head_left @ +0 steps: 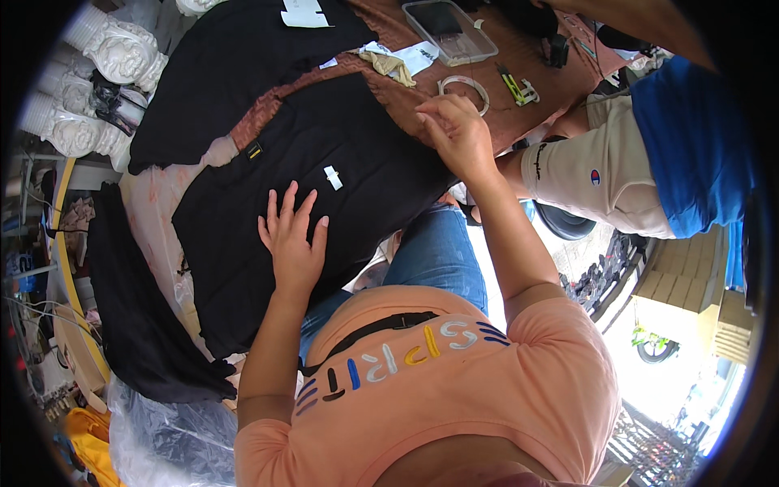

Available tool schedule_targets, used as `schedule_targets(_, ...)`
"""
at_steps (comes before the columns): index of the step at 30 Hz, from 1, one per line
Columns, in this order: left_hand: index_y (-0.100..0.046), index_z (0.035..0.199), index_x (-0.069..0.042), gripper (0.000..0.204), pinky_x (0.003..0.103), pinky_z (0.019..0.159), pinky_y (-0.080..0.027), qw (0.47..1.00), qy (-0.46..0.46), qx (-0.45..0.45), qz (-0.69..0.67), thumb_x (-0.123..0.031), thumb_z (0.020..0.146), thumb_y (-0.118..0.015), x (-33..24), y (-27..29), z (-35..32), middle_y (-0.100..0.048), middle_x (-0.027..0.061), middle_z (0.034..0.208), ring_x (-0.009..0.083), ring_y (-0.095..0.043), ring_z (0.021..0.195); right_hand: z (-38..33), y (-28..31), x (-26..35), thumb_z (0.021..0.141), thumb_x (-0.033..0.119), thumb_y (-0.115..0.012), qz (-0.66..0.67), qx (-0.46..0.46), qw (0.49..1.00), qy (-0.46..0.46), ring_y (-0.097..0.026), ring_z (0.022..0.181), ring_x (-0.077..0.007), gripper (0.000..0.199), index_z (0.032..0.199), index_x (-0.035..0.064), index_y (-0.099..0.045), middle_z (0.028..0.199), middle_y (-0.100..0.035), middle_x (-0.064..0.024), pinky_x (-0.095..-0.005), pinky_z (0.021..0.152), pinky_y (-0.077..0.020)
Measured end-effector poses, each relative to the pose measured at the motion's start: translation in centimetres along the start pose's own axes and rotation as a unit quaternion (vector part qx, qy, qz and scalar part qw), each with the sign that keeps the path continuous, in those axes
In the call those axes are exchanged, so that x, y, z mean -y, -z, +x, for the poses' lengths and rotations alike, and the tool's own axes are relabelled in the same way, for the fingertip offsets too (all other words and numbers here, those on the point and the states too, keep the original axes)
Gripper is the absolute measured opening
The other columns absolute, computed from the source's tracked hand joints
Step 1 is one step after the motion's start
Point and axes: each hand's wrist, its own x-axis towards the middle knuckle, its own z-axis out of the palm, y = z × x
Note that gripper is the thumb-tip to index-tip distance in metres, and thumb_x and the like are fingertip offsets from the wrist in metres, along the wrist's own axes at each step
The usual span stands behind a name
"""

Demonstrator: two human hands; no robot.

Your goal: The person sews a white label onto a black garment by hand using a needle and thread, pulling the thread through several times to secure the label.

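Note:
A black garment [324, 122] is spread over the table in front of me, its near part hanging toward my lap. My left hand [294, 239] lies flat on it with the fingers spread. A small white tag [333, 178] rests on the cloth beyond those fingertips, and a small black-and-yellow label [255, 149] sits near the garment's left edge. My right hand [461, 136] is raised by the right edge of the garment, thumb and fingers drawn together. Whether something small is between them, I cannot make out.
A second black garment [243, 65] with a white paper [305, 12] lies at far left. Beyond my right hand are a ring of white tape [464, 88], yellow-green snips [514, 86] and a clear plastic box [462, 49]. A person in beige shorts [600, 170] is close on the right.

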Motion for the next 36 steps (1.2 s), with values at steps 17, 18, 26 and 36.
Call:
schedule_targets(17,-0.059,0.121,-0.015,0.035,0.055,0.109,-0.010,1.000,-0.004,-0.007,-0.011,-0.023,0.087,-0.057,0.2,0.2,-0.1,-0.040,0.0050,0.142,0.0312,-0.025,0.137,-0.1,-0.2,1.0,0.078,0.016,-0.066,-0.020,0.020,0.999,0.036,-0.057,0.085,-0.0291,0.012,0.087,0.0072,-0.067,0.088,-0.063,-0.0090,-0.0392,0.074,-0.0475)
schedule_targets(18,-0.059,0.121,-0.015,0.035,0.055,0.109,-0.010,1.000,-0.003,-0.006,-0.012,-0.023,0.087,-0.057,0.1,0.2,-0.2,-0.040,0.0050,0.142,0.0311,-0.025,0.137,-0.2,-0.2,1.1,0.078,0.016,-0.067,-0.019,0.020,0.999,0.038,-0.057,0.085,-0.0290,0.012,0.087,0.0072,-0.067,0.088,-0.063,-0.0091,-0.0392,0.074,-0.0475)
schedule_targets(26,-0.059,0.121,-0.014,0.034,0.055,0.108,-0.013,0.999,-0.011,-0.017,-0.050,-0.022,0.087,-0.057,0.0,0.5,-0.1,-0.041,0.0062,0.140,0.0328,-0.026,0.136,-0.4,-0.2,1.3,0.078,0.014,-0.067,-0.012,0.027,0.998,0.054,-0.057,0.085,-0.0299,0.011,0.086,0.0063,-0.066,0.087,-0.062,-0.0094,-0.0393,0.075,-0.0473)
schedule_targets(36,-0.055,0.122,0.003,0.051,0.043,0.103,-0.034,0.786,-0.248,0.271,-0.497,-0.038,0.097,-0.039,-8.5,11.2,1.7,-0.054,0.0196,0.127,0.0376,-0.037,0.130,-0.6,-0.3,1.6,0.078,0.013,-0.067,-0.019,0.043,0.997,0.062,-0.057,0.086,-0.0295,0.010,0.085,0.0070,-0.066,0.086,-0.062,-0.0089,-0.0395,0.076,-0.0471)
